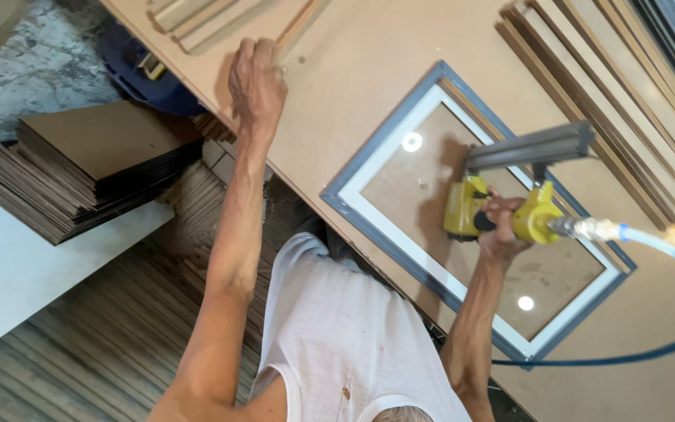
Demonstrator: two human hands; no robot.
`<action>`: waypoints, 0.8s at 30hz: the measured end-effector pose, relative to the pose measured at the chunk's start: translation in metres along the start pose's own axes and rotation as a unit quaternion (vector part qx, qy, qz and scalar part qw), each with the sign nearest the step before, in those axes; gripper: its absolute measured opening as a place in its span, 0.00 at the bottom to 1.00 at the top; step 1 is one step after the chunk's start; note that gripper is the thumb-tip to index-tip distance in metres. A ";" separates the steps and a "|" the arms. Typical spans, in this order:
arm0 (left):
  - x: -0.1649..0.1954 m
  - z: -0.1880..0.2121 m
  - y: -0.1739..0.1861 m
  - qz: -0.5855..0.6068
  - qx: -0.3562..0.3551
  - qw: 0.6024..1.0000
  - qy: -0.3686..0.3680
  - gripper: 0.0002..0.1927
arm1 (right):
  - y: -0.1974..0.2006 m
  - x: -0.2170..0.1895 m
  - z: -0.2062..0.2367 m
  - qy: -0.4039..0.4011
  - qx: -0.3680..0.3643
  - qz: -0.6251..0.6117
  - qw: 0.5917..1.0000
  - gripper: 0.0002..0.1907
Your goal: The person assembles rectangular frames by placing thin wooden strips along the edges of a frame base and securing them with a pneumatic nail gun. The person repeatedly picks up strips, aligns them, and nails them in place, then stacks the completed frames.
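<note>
Head cam: right hand (501,234) wrapped tight round yellow nailer (494,215), nose down on frame (400,234) backing. Left hand (257,78) way off to the side, fingers curled on wood strip (294,31). Frame looks joined already, backing probably half tacked, can't really tell

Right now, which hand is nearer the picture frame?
The right hand. It grips the yellow nail gun directly over the frame. The left hand is off to the frame's side, resting on the bench by some wood strips.
</note>
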State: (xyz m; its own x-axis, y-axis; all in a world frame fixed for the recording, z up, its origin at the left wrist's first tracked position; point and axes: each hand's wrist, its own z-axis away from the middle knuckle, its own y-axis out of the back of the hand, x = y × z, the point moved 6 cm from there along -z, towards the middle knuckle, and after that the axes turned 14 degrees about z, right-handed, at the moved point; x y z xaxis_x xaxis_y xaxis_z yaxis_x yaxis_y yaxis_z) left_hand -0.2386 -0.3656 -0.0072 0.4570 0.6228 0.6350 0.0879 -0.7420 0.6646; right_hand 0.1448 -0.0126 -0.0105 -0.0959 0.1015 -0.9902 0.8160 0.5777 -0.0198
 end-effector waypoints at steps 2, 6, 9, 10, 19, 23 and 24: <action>0.032 0.047 -0.016 0.009 -0.036 0.999 0.038 0.14 | -0.001 0.001 -0.001 0.015 -0.029 0.023 0.999 0.08; 0.100 0.111 -0.039 -0.015 -0.025 1.000 -0.003 0.14 | -0.011 -0.004 -0.006 -0.005 -0.076 0.013 0.997 0.08; 0.128 0.130 -0.044 0.008 0.002 0.999 0.031 0.16 | -0.021 -0.018 -0.008 0.019 -0.130 0.052 0.990 0.06; 0.135 0.131 -0.047 0.020 0.003 0.999 0.050 0.13 | -0.024 -0.025 -0.009 0.038 -0.137 0.059 0.988 0.06; 0.190 0.138 -0.077 -0.070 0.023 0.997 0.008 0.04 | -0.029 -0.026 -0.010 0.055 -0.162 0.057 0.984 0.04; 0.191 0.131 -0.087 -0.028 0.040 0.999 0.001 0.10 | -0.023 -0.018 -0.009 0.023 -0.148 0.040 0.988 0.08; 0.190 0.129 -0.089 -0.014 0.050 0.999 -0.002 0.12 | -0.022 -0.016 -0.009 0.014 -0.146 0.035 0.989 0.09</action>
State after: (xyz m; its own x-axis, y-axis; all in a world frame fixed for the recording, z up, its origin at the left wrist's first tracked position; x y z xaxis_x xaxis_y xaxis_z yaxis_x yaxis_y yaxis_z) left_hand -0.0456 -0.2134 0.0034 0.4571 0.6430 0.6145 0.1890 -0.7454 0.6393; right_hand 0.1234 -0.0196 0.0070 -0.0632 0.1693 -0.9835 0.6228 0.7768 0.0937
